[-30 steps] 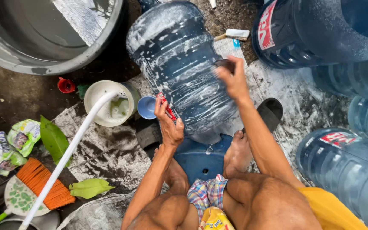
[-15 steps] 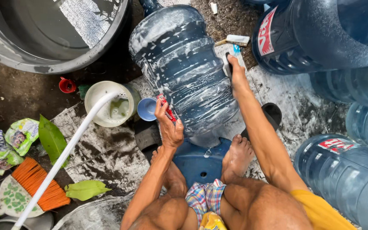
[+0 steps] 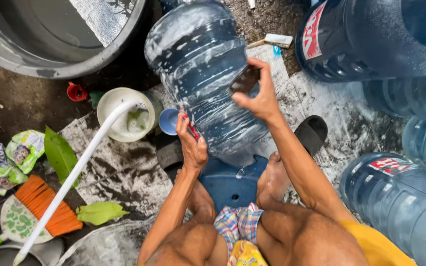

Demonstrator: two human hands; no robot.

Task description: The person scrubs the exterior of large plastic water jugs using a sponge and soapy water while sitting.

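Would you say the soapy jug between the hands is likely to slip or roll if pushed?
Probably slippery: the jug is streaked with suds. Being round and lying on its side, it would likely roll if the left hand and right hand let go. It looks empty, so probably light.
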